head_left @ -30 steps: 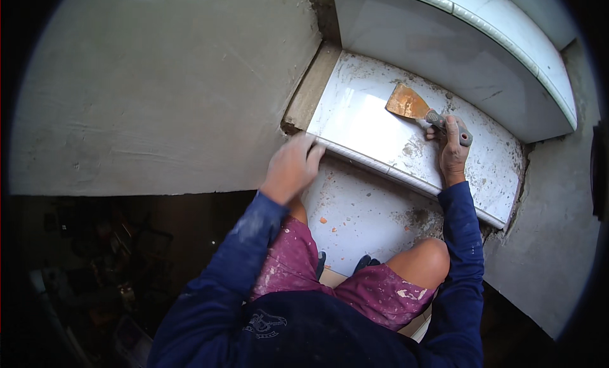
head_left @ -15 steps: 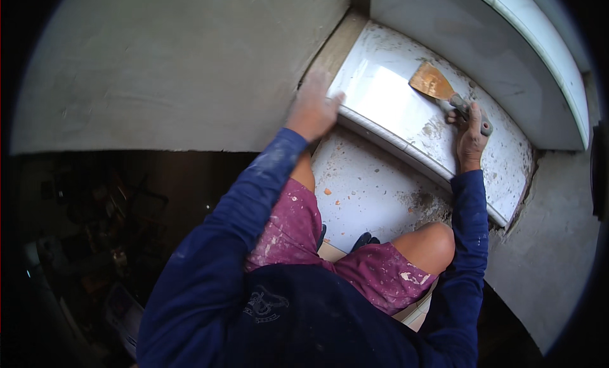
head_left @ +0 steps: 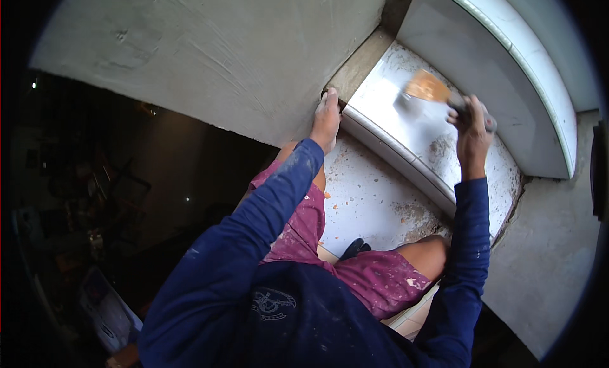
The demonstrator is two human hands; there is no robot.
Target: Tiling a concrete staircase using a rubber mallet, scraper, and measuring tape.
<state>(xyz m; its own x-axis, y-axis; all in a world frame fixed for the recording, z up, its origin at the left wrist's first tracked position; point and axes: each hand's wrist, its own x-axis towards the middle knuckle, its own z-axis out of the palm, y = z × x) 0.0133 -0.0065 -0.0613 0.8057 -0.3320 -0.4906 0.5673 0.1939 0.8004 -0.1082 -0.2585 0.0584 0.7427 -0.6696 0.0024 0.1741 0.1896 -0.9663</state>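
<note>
My right hand (head_left: 472, 136) is closed round the dark handle of a putty knife (head_left: 427, 86). Its broad, orange-brown blade is smeared by motion and points left, over the white tiled step (head_left: 438, 124). Cement crumbs and grey smears mark that step. My left hand (head_left: 326, 122) grips the lower edge of the grey plastered wall (head_left: 266, 57), beside the step's left end. Some of its fingers are hidden there.
A higher step with a curved white edge (head_left: 533, 73) rises behind. Below, a lower white tread (head_left: 365, 187) carries orange chips and grit. Another grey wall (head_left: 545, 235) stands at right. A dark drop with cluttered, dim objects lies at left, beyond the wall's edge.
My left hand, blurred before near the step's left corner, now grips the wall edge. The putty knife has lifted and tilted in my right hand. The whole view has turned.
</note>
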